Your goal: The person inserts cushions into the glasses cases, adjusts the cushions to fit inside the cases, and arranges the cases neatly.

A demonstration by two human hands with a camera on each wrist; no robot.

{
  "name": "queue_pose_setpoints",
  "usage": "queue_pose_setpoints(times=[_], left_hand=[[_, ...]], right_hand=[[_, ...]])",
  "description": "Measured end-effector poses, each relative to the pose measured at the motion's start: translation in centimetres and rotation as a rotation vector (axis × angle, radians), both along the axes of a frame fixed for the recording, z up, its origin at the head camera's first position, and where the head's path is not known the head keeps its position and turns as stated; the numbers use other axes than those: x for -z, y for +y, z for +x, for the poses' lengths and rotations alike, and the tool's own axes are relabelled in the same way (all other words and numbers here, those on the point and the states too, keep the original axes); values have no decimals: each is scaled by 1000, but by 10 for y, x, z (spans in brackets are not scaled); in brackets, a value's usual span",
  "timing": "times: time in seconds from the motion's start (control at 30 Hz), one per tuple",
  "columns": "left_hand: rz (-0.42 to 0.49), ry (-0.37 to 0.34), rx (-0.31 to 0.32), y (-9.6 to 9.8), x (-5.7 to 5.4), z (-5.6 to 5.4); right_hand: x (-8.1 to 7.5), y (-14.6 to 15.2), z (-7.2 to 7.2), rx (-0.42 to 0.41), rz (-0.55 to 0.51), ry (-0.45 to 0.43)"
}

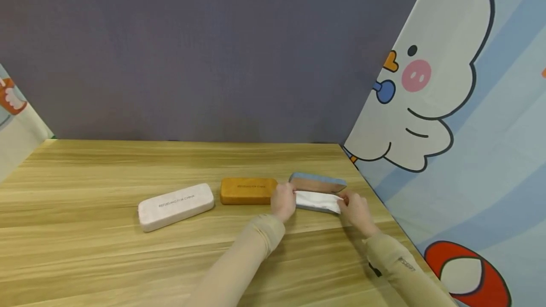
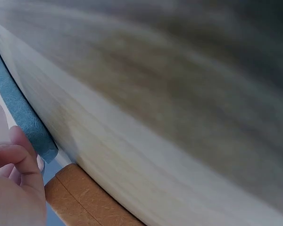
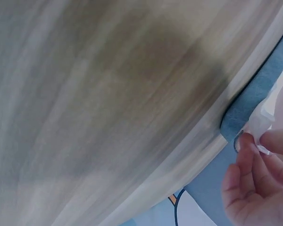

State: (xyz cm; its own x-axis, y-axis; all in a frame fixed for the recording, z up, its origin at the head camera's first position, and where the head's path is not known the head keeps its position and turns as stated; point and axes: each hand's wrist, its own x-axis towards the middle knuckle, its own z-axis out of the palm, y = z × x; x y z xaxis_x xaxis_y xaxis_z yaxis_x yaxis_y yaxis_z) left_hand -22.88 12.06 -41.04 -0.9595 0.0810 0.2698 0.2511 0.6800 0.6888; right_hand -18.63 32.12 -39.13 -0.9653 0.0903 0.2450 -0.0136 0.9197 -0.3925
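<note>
A blue glasses case [image 1: 319, 181] lies at the right of the table with its lid up, showing a brownish inner side. A crumpled white tissue [image 1: 317, 200] stretches along its lower half. My left hand [image 1: 283, 201] is at the case's left end with fingers curled, gripping that end of the tissue; the grip itself is mostly hidden. At the other end, my right hand [image 1: 356, 212] pinches the tissue's corner between thumb and index finger. The right wrist view shows this pinch on the tissue [image 3: 261, 121] beside the case's blue edge [image 3: 245, 106].
An orange glasses case [image 1: 247, 191] lies closed just left of my left hand. Farther left is a closed whitish case [image 1: 176, 206] set at a slant. A dark grey panel [image 1: 196, 51] stands behind the wooden table [image 1: 128, 264], and a cartoon-printed sheet [image 1: 482, 188] hangs at the right.
</note>
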Motion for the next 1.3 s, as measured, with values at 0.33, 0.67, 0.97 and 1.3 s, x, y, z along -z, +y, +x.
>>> queue_pose_setpoints(times=[0.33, 0.67, 0.97, 1.3], left_hand=[[-18, -35, -2, 0, -2, 1], [-1, 7, -62, 0, -4, -2], [-33, -12, -37, -1, -6, 0], [129, -183, 3, 0, -13, 2]], right_hand=[[1, -2, -1, 36, 60, -28], [0, -6, -5, 49, 82, -41], [3, -9, -11, 21, 106, -30], [4, -6, -13, 71, -3, -94]])
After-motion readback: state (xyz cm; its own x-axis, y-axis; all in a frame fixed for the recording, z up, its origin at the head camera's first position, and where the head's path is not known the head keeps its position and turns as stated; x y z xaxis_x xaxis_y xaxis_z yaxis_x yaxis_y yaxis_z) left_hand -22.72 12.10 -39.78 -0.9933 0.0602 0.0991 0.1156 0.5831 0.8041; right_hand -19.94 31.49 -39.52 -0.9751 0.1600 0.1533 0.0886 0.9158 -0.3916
